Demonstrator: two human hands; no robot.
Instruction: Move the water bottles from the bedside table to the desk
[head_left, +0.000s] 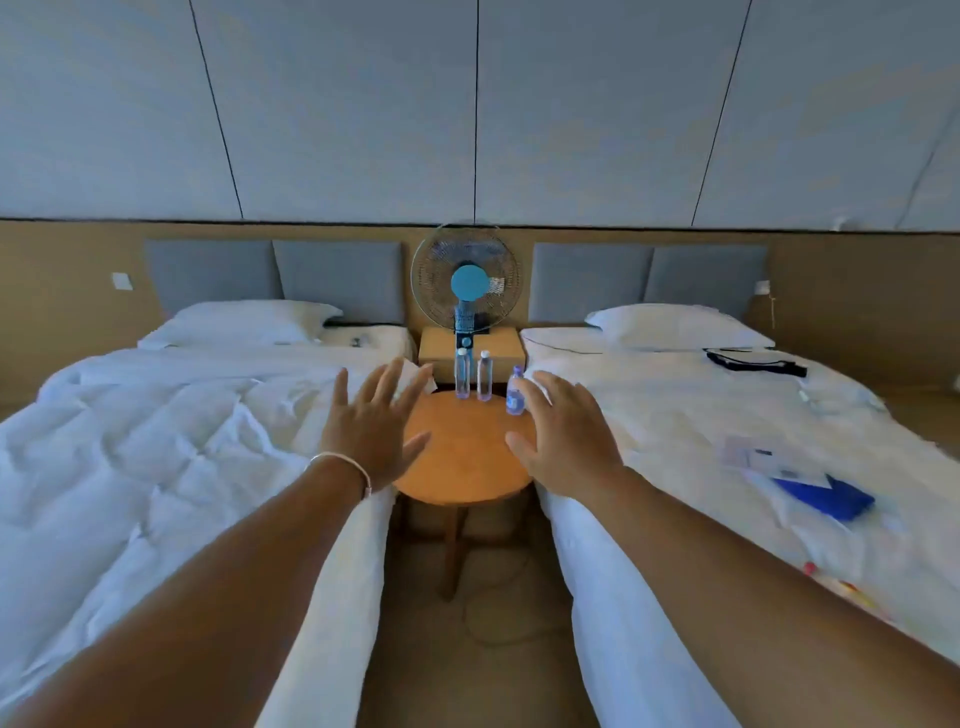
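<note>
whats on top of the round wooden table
Three clear plastic water bottles stand upright at the far edge of the round wooden table. The right hand partly covers the rightmost bottle.

Three bottles (484, 375) stand upright at the far edge of the round worktop (462, 462) between two beds (156, 441). The left hand (371, 431) and right hand (563, 436) reach out with fingers spread, the right just beside the nearest bottle.

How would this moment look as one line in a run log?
stage: reaching | left hand: open, empty | right hand: open, beside purple-capped bottle | bottles: three upright on round table
</note>
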